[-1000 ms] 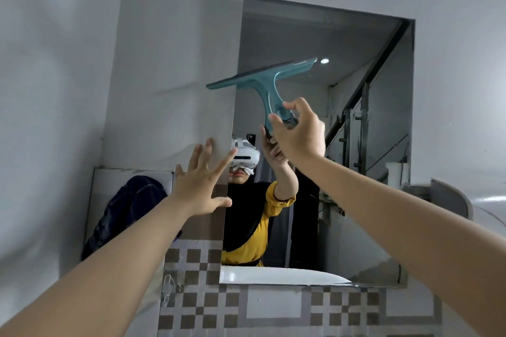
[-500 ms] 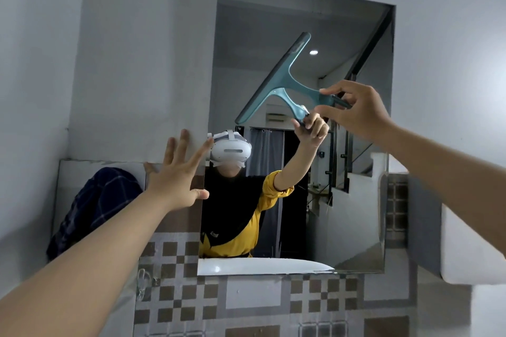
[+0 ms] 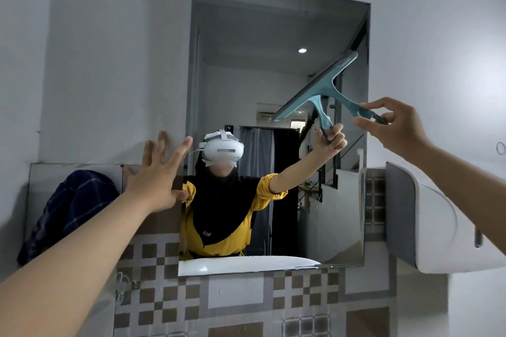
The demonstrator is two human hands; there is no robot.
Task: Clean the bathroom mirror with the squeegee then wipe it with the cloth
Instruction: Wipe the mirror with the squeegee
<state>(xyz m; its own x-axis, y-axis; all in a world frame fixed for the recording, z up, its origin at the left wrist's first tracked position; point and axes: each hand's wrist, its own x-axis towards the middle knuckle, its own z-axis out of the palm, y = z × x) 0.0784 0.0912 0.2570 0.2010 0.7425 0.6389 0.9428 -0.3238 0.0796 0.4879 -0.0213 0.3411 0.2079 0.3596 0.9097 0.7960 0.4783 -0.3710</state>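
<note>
The tall rectangular mirror (image 3: pixel 246 44) hangs on the white wall above patterned tiles. A teal squeegee (image 3: pixel 327 89) lies with its blade tilted against the mirror's right side, near the right edge. My right hand (image 3: pixel 394 126) grips its dark handle with fingertips. My left hand (image 3: pixel 158 175) is spread flat with fingers apart on the wall at the mirror's lower left edge, holding nothing. A dark blue checked cloth (image 3: pixel 68 208) hangs at the far left over a low ledge.
A white wall-mounted dispenser (image 3: pixel 438 221) juts out at the right, just beside the mirror's lower right corner. Brown and grey checked tiles (image 3: pixel 241 301) run below the mirror. A small hook (image 3: pixel 121 284) sits on the tiles at lower left.
My right hand has carried the squeegee from the mirror's upper middle across to its right side, the blade tilting steeply. My left hand has stayed spread at the left edge.
</note>
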